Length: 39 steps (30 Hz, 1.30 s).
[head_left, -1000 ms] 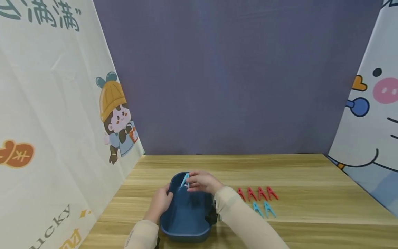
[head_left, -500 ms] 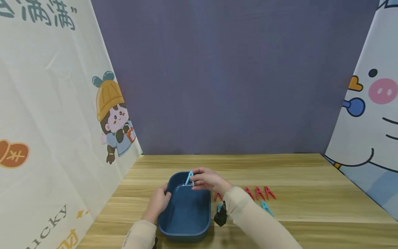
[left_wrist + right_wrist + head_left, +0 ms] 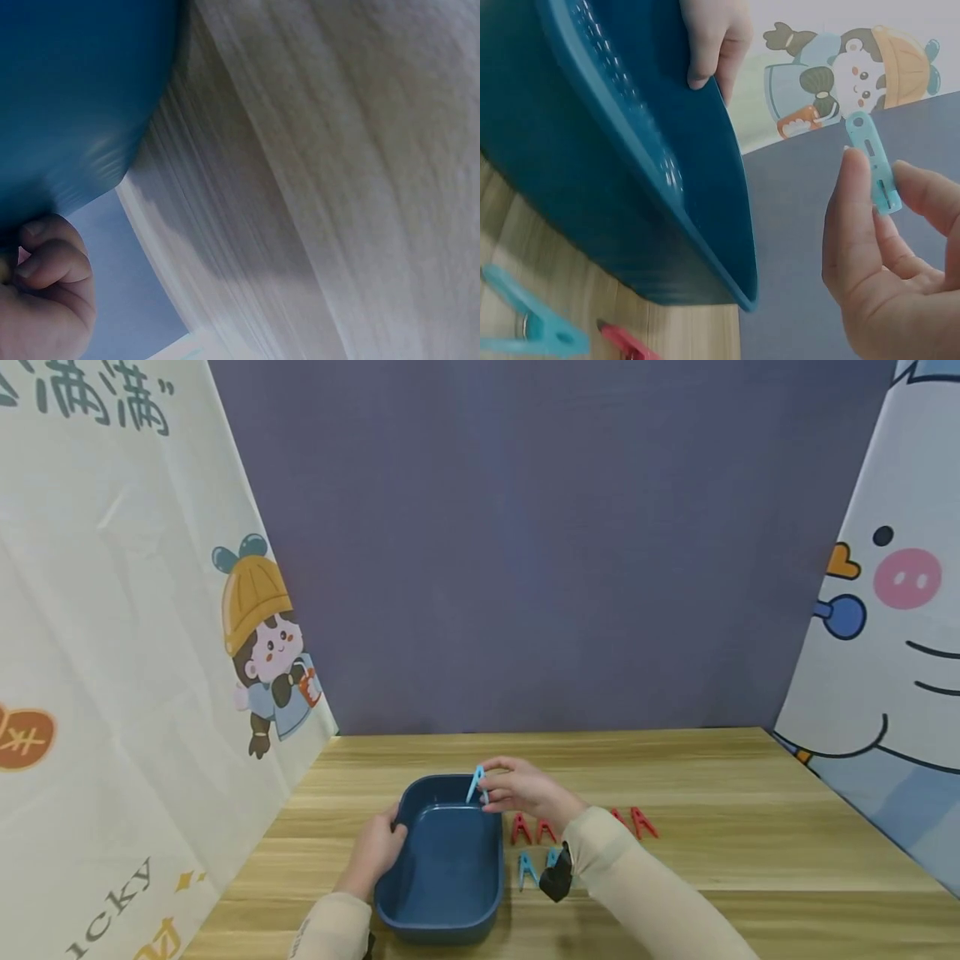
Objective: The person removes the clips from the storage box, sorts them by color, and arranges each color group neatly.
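My left hand [image 3: 372,852] grips the left rim of a dark blue plastic basin [image 3: 442,935], thumb on the inner side. A light blue clothespin [image 3: 476,783] is pinched between the thumb and fingers of my right hand [image 3: 525,789], over the basin's far right corner. The right wrist view shows this held clothespin [image 3: 871,161] side-on, beyond the basin's edge. In the left wrist view, the curled fingers [image 3: 56,259] of my left hand are at the basin's underside.
Right of the basin, several red clothespins [image 3: 521,828] lie in a row on the wooden table [image 3: 720,860]. Light blue clothespins [image 3: 527,868] lie nearer me, partly hidden by my right forearm. A grey-purple cloth [image 3: 540,568] hangs behind, with printed white sheets [image 3: 135,610] on both sides.
My right hand has moved right with the light blue clothespin, from over the basin's inside to its far right corner. My left hand keeps its grip. The head view has turned slightly right.
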Available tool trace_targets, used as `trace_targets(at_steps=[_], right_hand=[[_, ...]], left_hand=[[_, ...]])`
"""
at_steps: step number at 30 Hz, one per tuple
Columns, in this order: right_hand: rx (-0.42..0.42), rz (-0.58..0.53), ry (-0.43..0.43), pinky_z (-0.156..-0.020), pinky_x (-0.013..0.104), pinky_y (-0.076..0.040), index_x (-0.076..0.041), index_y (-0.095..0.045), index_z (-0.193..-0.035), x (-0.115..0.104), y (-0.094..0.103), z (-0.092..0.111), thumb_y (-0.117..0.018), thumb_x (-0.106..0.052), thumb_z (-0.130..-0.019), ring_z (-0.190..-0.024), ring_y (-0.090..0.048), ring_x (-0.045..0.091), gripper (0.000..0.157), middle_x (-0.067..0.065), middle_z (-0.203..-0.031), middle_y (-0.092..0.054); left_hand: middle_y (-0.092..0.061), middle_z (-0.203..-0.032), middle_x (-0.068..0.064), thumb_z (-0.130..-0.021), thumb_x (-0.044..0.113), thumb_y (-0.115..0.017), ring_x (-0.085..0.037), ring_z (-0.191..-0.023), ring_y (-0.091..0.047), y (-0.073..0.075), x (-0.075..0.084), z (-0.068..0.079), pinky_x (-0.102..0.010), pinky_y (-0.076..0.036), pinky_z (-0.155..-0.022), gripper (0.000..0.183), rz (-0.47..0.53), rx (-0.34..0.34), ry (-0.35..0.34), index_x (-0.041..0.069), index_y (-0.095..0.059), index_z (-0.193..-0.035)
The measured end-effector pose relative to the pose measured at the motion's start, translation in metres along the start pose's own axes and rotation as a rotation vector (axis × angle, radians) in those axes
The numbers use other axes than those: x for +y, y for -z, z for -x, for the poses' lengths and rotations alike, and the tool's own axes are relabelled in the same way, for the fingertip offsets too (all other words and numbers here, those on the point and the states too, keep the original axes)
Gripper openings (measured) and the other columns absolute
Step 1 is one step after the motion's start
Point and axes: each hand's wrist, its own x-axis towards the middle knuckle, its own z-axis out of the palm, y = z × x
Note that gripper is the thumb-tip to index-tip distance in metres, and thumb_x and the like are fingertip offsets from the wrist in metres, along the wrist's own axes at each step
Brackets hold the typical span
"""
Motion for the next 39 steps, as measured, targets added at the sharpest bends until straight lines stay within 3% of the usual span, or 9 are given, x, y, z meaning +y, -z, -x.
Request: trace_targets(at_steps=[20, 31, 39], right_hand=[[0.028, 0.043, 0.027, -0.079, 0.042, -0.053, 0.009, -0.039, -0.123, 0.002, 0.042, 0.022, -0.055, -0.001, -0.087, -0.073, -0.061, 0.019, 0.040, 0.008, -0.082, -0.059], [0.054, 0.053, 0.022, -0.075, 0.036, -0.055, 0.010, -0.036, -0.127, -0.001, 0.055, 0.035, -0.056, -0.002, -0.088, -0.075, -0.063, 0.019, 0.046, 0.012, -0.089, -0.060], [0.059, 0.061, 0.023, -0.083, 0.044, -0.050, 0.009, -0.035, -0.128, -0.001, 0.063, 0.043, -0.055, -0.003, -0.089, -0.076, -0.062, 0.018, 0.046, 0.010, -0.089, -0.060]], left_hand=[[-0.046, -0.128, -0.028, -0.088, 0.004, -0.047, -0.041, -0.118, -0.044, 0.002, 0.000, 0.001, -0.053, -0.037, -0.095, 0.045, -0.014, 0.007, -0.043, -0.013, -0.043, -0.129], [-0.042, -0.132, -0.028, -0.089, 0.005, -0.046, -0.042, -0.120, -0.040, 0.003, 0.001, 0.002, -0.054, -0.035, -0.096, 0.046, -0.025, -0.007, -0.020, -0.012, -0.040, -0.131], [-0.042, -0.132, -0.028, -0.090, 0.006, -0.046, -0.043, -0.120, -0.040, 0.002, 0.000, 0.003, -0.055, -0.035, -0.095, 0.046, -0.026, -0.019, -0.008, -0.011, -0.040, -0.132]])
